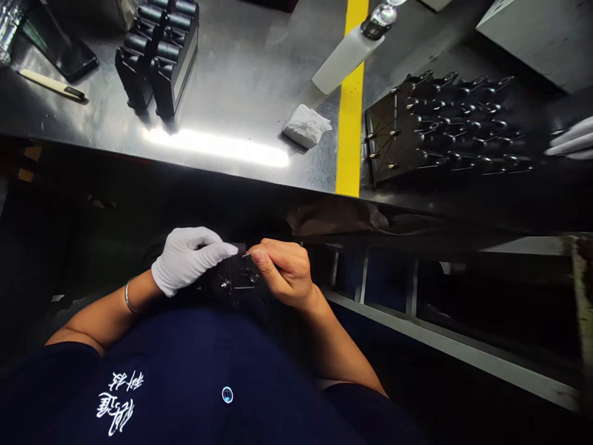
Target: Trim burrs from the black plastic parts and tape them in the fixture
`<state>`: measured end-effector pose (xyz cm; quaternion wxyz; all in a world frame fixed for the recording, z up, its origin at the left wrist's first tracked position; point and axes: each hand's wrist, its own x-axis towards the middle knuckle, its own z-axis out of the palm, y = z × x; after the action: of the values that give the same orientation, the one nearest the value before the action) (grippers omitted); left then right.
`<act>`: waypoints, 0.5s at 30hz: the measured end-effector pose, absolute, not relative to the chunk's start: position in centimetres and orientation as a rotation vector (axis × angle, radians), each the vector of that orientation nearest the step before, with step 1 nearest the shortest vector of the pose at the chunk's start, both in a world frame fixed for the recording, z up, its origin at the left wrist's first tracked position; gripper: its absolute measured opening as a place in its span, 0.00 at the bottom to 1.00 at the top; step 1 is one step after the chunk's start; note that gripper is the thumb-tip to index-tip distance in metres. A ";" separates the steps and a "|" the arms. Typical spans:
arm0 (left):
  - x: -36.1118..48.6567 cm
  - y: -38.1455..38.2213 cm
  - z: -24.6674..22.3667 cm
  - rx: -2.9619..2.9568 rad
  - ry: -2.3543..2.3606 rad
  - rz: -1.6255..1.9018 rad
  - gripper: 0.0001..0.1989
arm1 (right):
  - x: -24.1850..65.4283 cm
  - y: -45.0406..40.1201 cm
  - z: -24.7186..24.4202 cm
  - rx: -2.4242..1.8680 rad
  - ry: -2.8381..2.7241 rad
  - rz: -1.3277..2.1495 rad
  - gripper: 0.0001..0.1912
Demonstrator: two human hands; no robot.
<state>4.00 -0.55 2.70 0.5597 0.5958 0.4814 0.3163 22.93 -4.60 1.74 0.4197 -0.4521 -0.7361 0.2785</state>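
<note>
In a white glove, my left hand (188, 259) is closed with thumb and fingers pinched on the edge of a black part (238, 276). The part is held low in front of my body, below the bench edge. It has a small shiny metal pin and a round loop on it, but its outline melts into the dark background. My bare right hand (285, 269) is closed in a pinch at the part's right side. A thin, light-coloured tip (247, 254) sticks out between thumb and forefinger; the rest of that object is hidden in the hand.
On the metal bench (241, 93) lie black moulded blocks (160, 59), a white crumpled wad (307, 125), a translucent bottle (349, 55) and a cream-handled knife (50, 84). Beyond yellow tape (349, 136) stands a rack of black looped parts (463, 123). Another person's gloved hand (574, 141) is far right.
</note>
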 end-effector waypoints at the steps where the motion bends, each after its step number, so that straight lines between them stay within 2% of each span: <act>1: 4.0 -0.6 2.7 1.400 1.139 0.742 0.14 | 22.9 -4.6 1.8 -1.133 -1.850 0.702 0.14; 9: 4.0 -0.7 2.3 1.318 1.182 0.744 0.14 | 23.2 -4.6 1.7 -1.040 -1.861 0.821 0.14; 15: 4.0 -0.7 2.8 1.383 1.012 0.719 0.14 | 24.2 -4.7 1.6 -0.714 -1.780 1.366 0.22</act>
<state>4.01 -0.69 2.84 0.5983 0.5963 0.4363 0.3101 24.20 -4.68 1.55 0.3834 -0.2801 -0.6981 0.5360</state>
